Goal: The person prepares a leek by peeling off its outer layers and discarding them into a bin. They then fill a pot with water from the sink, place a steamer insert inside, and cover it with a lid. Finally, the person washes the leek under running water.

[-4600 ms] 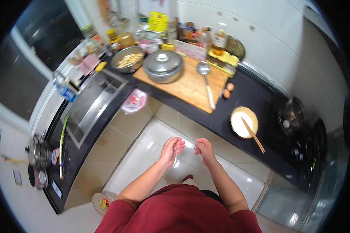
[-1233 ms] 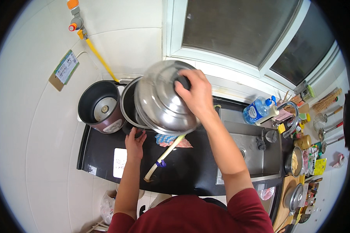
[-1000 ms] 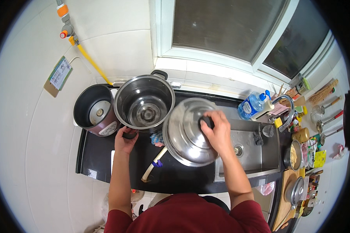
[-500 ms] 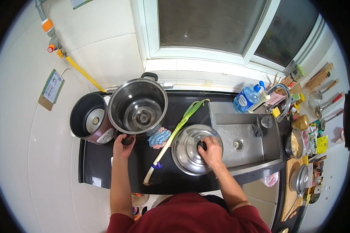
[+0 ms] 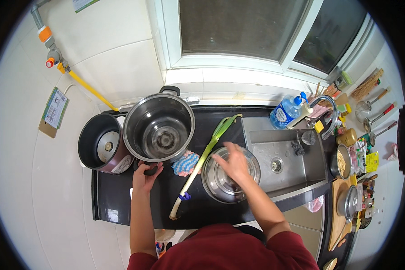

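Note:
My left hand (image 5: 146,177) is closed round the near black handle of a deep steel pot (image 5: 188,130), whose open top shows its bare inside. Over a round steel lid (image 5: 227,191) on the counter hovers my right hand (image 5: 234,164), fingers spread, slightly blurred and holding nothing. It hides the lid's knob. A long green onion (image 5: 194,175) with a purple band lies slantwise between pot and lid. Partly under the pot's right side sits a blue, white and pink knitted cloth (image 5: 184,163). A rice cooker (image 5: 117,164) without a lid stands just left of the pot.
Right of the lid is a steel sink (image 5: 297,175) with a curved faucet (image 5: 334,112). A blue soap bottle (image 5: 283,113) stands behind it. Farther right are a bowl of noodles (image 5: 342,164), a cutting board (image 5: 337,227) and a small lidded pot (image 5: 348,202).
My right hand has let go of the lid's knob and moved up and left, its fingers spreading. My left hand still holds the pot's handle. The view has shifted slightly.

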A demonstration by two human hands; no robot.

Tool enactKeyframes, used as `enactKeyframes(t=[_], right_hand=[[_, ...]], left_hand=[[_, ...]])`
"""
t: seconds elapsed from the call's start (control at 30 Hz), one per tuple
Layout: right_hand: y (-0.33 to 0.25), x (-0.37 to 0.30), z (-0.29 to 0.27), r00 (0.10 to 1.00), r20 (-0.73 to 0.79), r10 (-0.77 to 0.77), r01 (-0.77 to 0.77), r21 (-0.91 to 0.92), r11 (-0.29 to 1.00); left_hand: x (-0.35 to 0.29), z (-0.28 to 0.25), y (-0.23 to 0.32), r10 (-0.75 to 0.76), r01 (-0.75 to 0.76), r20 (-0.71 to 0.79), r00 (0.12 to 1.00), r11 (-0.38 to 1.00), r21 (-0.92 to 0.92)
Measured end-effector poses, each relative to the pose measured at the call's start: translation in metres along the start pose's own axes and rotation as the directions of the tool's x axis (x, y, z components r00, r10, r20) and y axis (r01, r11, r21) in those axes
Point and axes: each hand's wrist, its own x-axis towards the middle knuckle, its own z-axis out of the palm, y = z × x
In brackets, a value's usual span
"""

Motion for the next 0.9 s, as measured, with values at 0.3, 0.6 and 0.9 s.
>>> enactKeyframes(t=[0.3,0.6,0.9], right_hand=[[-0.020,0.097,0.121,0.661,0.688,0.299,-0.745,0.553,0.374],[-0.015,0.082,0.057,0.777,0.607,0.166,-0.627,0.727,0.279],[0.028,0.041,-0.070,0.859,0.503,0.094,-0.509,0.822,0.255]], left_hand=[[-0.011,0.018,-0.012,0.135,-0.135,0.018,0.991,0.991,0.003],[-0.042,0.066,-0.016,0.255,-0.270,0.129,0.958,0.957,0.110],[-0.102,0.158,-0.072,0.279,-0.308,0.155,0.948,0.928,0.211]])
